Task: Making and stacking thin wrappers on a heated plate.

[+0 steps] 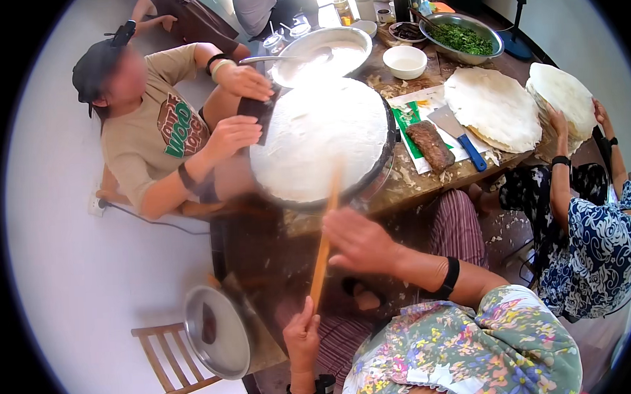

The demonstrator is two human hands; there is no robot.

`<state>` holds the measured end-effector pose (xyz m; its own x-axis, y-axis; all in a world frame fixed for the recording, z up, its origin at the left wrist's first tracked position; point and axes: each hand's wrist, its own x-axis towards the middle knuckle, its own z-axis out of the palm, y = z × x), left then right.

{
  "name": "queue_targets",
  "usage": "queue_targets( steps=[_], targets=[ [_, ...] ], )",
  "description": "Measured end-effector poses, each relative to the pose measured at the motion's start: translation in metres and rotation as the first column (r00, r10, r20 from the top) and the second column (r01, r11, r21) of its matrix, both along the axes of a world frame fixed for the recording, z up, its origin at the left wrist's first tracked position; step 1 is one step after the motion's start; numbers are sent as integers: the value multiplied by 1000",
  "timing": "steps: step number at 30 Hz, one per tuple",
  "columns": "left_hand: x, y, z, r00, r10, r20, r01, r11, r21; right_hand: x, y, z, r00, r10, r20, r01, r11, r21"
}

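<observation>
My left hand grips the lower end of a flat wooden stick. The stick slants up and away from me, and its blurred far end reaches over a round griddle. A thin layer of white batter or flatbread covers most of the griddle. My right hand is beside the middle of the stick, its fingers stretched towards it. Motion blur hides whether those fingers hold it. Opposite, another person's two hands press a dark flat scraper at the griddle's left edge.
Behind the griddle stands a metal basin of white batter with a ladle. A white bowl, chopped greens, a scraper with blue handle, a brown block and flatbreads lie rightwards. Another person holds more flatbreads.
</observation>
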<state>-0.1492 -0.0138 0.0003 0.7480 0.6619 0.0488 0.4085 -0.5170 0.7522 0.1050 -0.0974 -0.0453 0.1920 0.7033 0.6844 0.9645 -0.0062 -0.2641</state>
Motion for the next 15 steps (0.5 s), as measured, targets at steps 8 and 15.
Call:
queue_targets(
  steps=[8, 15],
  targets=[
    [34, -21, 8, 991, -113, -67, 114, 993, 14, 22, -42, -4, 994, -102, 36, 103, 995, -18],
    [20, -22, -1, 998, -64, -27, 58, 981, -184, 8, -56, 5, 991, -110, 77, 114, 992, -50]
  ],
)
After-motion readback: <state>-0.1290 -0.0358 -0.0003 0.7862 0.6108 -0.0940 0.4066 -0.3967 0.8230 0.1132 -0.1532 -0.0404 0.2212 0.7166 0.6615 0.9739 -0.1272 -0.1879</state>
